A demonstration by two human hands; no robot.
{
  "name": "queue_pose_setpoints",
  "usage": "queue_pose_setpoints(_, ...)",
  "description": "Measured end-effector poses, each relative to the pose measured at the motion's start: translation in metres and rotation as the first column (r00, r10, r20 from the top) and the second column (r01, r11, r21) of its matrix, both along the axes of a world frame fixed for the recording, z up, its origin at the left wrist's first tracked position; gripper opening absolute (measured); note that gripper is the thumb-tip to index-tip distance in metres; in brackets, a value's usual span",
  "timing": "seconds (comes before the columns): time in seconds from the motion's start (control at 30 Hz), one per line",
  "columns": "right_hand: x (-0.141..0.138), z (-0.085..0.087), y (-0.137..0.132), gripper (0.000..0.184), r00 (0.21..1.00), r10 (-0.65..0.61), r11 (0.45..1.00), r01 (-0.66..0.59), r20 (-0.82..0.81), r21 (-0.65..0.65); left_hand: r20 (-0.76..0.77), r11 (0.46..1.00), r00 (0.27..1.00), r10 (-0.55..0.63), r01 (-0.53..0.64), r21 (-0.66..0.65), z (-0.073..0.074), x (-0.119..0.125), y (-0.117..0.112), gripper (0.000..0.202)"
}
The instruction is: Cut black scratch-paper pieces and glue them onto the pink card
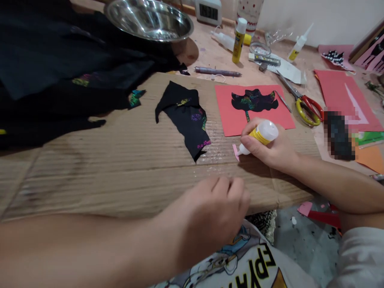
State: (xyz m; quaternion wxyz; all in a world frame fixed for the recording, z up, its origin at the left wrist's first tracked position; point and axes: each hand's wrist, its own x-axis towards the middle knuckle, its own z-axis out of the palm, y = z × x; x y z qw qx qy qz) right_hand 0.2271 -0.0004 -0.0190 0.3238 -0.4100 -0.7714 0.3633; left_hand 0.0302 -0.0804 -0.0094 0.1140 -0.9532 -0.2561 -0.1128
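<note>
My right hand (267, 146) is wrapped round a glue bottle (268, 131) with a yellow label, tilted nozzle down. Its tip meets a small pink paper strip (235, 152) on the cardboard. Just beyond lies a red card (225, 116) bearing a black flower-like cutout (255, 100) with glittery patches and a short stem. My left hand (222, 204) is curled closed at the cardboard's near edge, back of the hand up; whatever its fingers may hold is hidden. A black paper scrap (186, 116) with glitter spots lies farther off, to the left of the card.
Scissors (300, 100) lie right of the card, a pen (217, 72) behind it. A glue stick (239, 42), a steel bowl (150, 24) and a digital clock (208, 12) stand at the back. Black sheets (60, 80) cover the left; red paper (339, 88) lies right.
</note>
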Motion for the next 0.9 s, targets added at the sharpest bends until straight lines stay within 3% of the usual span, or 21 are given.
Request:
queue_pose_setpoints(0.13, 0.0, 0.001, -0.001, 0.051, 0.996, -0.078, 0.997, 0.078, -0.039, -0.014, 0.042, 0.988, 0.994, -0.106, 0.1, 0.114, -0.008, 0.001, -0.016, 0.029)
queue_pose_setpoints(0.27, -0.001, 0.002, -0.002, 0.053, 0.996, -0.08, 0.996, 0.079, -0.036, -0.03, 0.059, 0.985, 0.989, -0.135, 0.127, 0.119, -0.007, -0.004, -0.018, 0.028)
queue_pose_setpoints(0.9, -0.005, 0.006, -0.005, 0.048, 0.998, -0.062, 0.994, 0.062, -0.004, -0.088, -0.045, 0.988, 0.989, 0.142, -0.139, 0.066, -0.013, 0.004, -0.013, 0.025)
